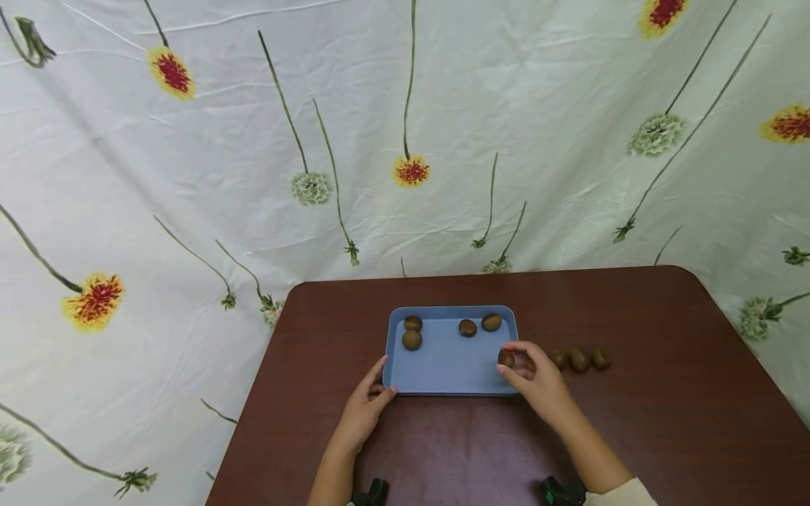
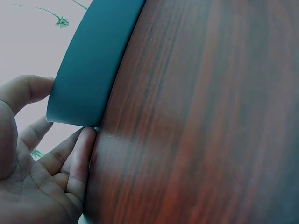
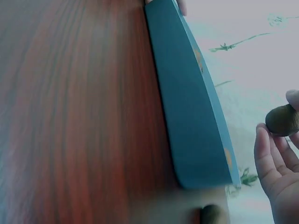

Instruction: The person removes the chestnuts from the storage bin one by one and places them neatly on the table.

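A blue tray (image 1: 452,379) lies on the table with two brown chestnuts (image 1: 412,340) at its left end and two more (image 1: 491,322) toward its back right. My left hand (image 1: 367,404) grips the tray's front left corner, thumb at the front wall and fingers along the left side. Above the tray's front right corner, my right hand (image 1: 538,379) pinches another chestnut (image 1: 505,358) between thumb and fingertips. The right wrist view shows this held chestnut (image 3: 282,120) raised beyond the tray wall (image 3: 187,93).
Right of the tray, three chestnuts (image 1: 580,360) sit in a row on the dark red-brown table (image 1: 671,422); the leftmost is partly covered by my right hand. A white flowered cloth (image 1: 557,140) hangs behind the table.
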Tool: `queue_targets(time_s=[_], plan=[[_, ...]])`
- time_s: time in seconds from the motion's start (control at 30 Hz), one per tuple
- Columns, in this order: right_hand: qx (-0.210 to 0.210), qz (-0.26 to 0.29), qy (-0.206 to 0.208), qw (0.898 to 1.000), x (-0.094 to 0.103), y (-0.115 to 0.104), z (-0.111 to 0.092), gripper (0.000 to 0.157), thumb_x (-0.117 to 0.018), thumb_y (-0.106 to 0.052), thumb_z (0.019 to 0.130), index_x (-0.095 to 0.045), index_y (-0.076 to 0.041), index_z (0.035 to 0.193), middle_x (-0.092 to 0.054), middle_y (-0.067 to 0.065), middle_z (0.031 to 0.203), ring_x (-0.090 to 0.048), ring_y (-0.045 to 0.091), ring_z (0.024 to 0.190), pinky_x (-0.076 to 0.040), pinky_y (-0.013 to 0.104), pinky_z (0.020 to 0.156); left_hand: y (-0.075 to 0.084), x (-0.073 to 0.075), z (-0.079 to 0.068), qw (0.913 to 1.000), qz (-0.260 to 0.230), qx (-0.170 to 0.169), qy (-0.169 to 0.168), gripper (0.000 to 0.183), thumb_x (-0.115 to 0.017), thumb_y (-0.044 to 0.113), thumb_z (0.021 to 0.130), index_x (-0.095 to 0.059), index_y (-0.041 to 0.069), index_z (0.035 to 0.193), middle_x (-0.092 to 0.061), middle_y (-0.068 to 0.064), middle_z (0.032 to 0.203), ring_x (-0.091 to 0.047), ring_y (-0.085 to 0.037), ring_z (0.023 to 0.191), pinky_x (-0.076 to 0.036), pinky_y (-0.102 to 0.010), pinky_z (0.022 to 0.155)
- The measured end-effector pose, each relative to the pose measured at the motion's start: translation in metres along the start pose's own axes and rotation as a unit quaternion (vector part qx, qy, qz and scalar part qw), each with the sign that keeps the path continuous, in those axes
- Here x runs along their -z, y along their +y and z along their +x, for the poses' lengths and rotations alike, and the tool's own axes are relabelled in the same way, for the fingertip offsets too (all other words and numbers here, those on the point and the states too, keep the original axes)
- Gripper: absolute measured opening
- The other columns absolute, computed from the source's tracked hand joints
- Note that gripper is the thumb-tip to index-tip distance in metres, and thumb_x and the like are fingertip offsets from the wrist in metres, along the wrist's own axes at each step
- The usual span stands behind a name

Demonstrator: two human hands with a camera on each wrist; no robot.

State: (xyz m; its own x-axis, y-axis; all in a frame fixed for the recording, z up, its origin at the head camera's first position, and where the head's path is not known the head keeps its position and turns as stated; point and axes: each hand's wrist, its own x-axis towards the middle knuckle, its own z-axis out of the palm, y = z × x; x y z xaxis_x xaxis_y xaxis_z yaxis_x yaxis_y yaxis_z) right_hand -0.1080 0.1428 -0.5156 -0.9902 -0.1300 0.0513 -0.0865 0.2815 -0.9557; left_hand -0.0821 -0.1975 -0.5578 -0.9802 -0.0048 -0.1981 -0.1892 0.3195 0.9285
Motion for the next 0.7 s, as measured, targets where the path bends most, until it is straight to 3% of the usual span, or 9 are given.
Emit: queue_targets(time_s=[0.43,0.7], plan=[[-0.052,-0.041,0.048,0.997,0.029,0.015,-0.023,0.046,-0.072,-0.034,0.095,-0.061,-0.008,0.132,-0.064,0.010,0.120,-0.060,-0.002,0.095,-0.052,0.017,0.081,-0.003,-0.001,0.002,1.0000,0.007,0.002,0.000,0.066,-0.067,0.031,0.098,-0.036,0.040,0.156,-0.044,-0.010,0.154,-0.053,-0.020,0.099,-0.043,-0.033,0.077],[-0.064,-0.126,0.035,0.989,0.041,0.026,-0.028,0.047,-0.075,-0.032,0.092,-0.060,-0.009,0.131,-0.062,0.014,0.120,-0.061,0.003,0.081,-0.051,0.022,0.066,-0.003,0.000,0.002,1.0000,-0.002,0.000,0.001,0.066,-0.067,0.030,0.098,-0.036,0.041,0.155,-0.043,-0.009,0.156,-0.053,-0.021,0.100,-0.043,-0.033,0.079]])
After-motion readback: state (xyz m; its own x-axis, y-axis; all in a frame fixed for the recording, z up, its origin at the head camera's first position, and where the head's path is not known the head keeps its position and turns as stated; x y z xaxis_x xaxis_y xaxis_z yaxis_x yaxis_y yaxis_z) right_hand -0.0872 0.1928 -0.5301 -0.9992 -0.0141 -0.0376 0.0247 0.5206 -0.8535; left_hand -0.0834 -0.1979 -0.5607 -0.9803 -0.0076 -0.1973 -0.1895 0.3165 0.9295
